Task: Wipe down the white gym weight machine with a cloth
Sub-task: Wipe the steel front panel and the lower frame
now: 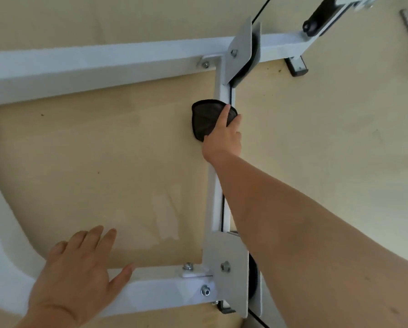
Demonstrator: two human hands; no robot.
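As the left hand [75,268] rests flat on the near bar of the white frame [80,65], the right hand [224,138] presses a dark cloth [205,117] to its middle bar, fingers straight.

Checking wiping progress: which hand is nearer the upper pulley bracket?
Right. The right hand presses the cloth just below the bracket; the left hand rests far down on the lower bar.
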